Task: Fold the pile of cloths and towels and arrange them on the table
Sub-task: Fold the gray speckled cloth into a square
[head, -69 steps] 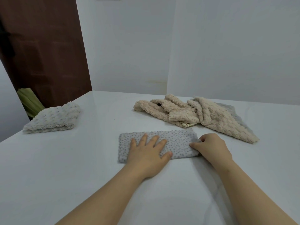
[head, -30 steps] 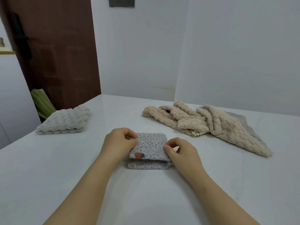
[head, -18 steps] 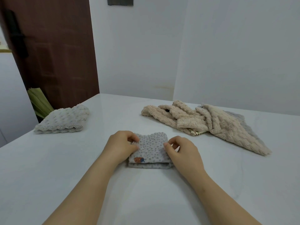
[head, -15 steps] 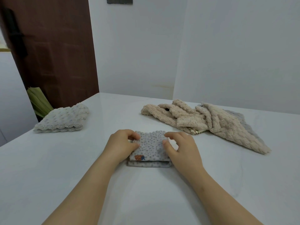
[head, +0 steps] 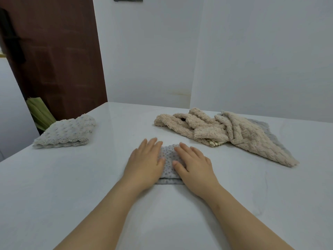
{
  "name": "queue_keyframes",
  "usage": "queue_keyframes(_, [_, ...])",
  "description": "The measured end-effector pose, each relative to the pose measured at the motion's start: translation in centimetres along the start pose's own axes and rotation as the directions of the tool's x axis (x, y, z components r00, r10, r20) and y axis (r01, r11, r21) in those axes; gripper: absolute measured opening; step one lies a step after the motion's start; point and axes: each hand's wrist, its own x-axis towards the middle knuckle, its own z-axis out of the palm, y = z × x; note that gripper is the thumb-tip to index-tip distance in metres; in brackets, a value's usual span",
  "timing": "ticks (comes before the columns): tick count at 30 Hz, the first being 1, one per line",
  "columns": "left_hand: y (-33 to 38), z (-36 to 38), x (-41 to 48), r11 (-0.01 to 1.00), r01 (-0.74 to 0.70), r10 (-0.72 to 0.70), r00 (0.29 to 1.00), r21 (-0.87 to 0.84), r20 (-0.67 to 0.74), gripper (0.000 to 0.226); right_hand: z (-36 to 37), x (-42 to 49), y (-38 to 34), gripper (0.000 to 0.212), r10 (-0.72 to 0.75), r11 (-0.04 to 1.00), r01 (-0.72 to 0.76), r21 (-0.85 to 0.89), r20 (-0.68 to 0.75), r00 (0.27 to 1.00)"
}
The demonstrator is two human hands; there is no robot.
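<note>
Down at the near middle of the white table, both hands are pressing flat on the dotted grey cloth — it is lying folded into a small thick pad, showing between them. The left hand is lying palm down over its left half, fingers straight and together, gripping nothing. The right hand is covering the right half the same way, fingers slightly spread, thumb resting on the fabric. Over by the far left edge, a pale bobbled towel is sitting folded. Off to the far right, the beige towels are sprawling in a loose heap — a grey cloth is peeking out underneath.
</note>
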Motion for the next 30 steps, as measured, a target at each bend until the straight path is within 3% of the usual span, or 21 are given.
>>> queue_keyframes(3, [-0.3, 1.5, -0.1, 0.985, 0.089, -0.118, 0.972, 0.145, 0.204, 0.057, 0.1, 0.3, 0.2, 0.050, 0.055, 0.998, -0.053, -0.022, 0.120, 0.991])
queue_keyframes(11, [0.2, 1.3, -0.1, 0.974, 0.119, -0.165, 0.956, 0.195, 0.243, 0.057, 0.4, 0.9, -0.1, 0.054, 0.168, 0.979, -0.143, -0.142, 0.185, 0.968])
queue_keyframes(15, [-0.1, 1.3, -0.2, 0.989, 0.113, -0.129, 0.974, 0.096, 0.188, 0.056, 0.4, 0.2, -0.2, 0.057, 0.168, 0.981, -0.150, -0.125, 0.149, 0.975])
queue_keyframes(19, [-0.4, 1.0, -0.3, 0.979, 0.173, -0.168, 0.984, -0.104, 0.050, 0.059, 0.1, -0.4, 0.0, 0.053, 0.163, 0.987, -0.164, 0.003, 0.030, 0.986])
queue_keyframes(24, [0.1, -0.5, -0.8, 0.945, 0.306, -0.311, 0.950, 0.120, 0.028, 0.062, -0.3, -0.4, -0.2, 0.045, 0.256, 0.963, -0.260, -0.074, -0.054, 0.965])
queue_keyframes(30, [0.8, 0.3, -0.6, 0.952, 0.298, -0.297, 0.955, -0.066, 0.024, 0.058, -0.5, 0.1, -0.2, 0.043, 0.332, 0.943, -0.333, -0.018, -0.027, 0.943])
